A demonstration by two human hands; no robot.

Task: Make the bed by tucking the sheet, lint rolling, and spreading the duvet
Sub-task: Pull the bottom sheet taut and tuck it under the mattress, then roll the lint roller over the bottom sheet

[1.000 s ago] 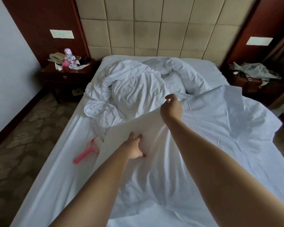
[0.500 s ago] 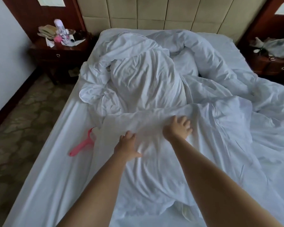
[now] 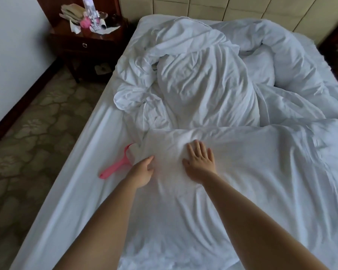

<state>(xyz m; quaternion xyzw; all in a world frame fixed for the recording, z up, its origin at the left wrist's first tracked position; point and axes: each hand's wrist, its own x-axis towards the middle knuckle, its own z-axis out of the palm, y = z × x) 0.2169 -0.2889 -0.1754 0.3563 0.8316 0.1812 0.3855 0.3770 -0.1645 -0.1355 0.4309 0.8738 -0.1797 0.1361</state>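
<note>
**Both hands resting on the duvet**

We are looking down at a bed [image 3: 70, 191] covered by a white fitted sheet [image 3: 86, 172]. A white duvet [image 3: 242, 172] is lying over the near half of the bed, while its far part is sitting bunched in a heap toward twelve o'clock, below the padded headboard [image 3: 232, 10]. Our right hand [image 3: 200, 162] is lying flat on the duvet, its grip spread with fingers straight. Our left hand [image 3: 143, 172] is touching the duvet's left edge; its fingers are curling under there, and we cannot tell whether that grip is pinching cloth. Just beside the left hand, at nine o'clock of it, a pink lint roller [image 3: 115, 168] is lying on the sheet, its head partly hidden by the duvet's edge. At eleven o'clock a dark wooden nightstand [image 3: 82, 43] is carrying a clear bottle [image 3: 90, 8] and papers.
</note>
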